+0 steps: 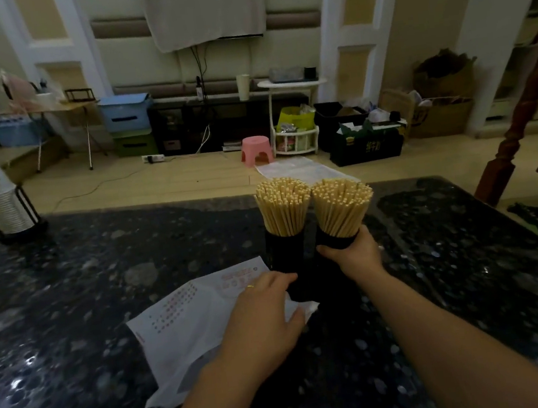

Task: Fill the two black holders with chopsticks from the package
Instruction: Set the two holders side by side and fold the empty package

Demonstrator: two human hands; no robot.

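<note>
- 2 black holders, the left holder (285, 252) and the right holder (337, 241), stand side by side on the dark bench (70, 293), both packed with chopsticks (283, 207)
- Right hand (355, 256) grasps the right holder; left hand (260, 315) rests released on the emptied package (186, 317)
- Best practice: set it upright, release gently
</note>
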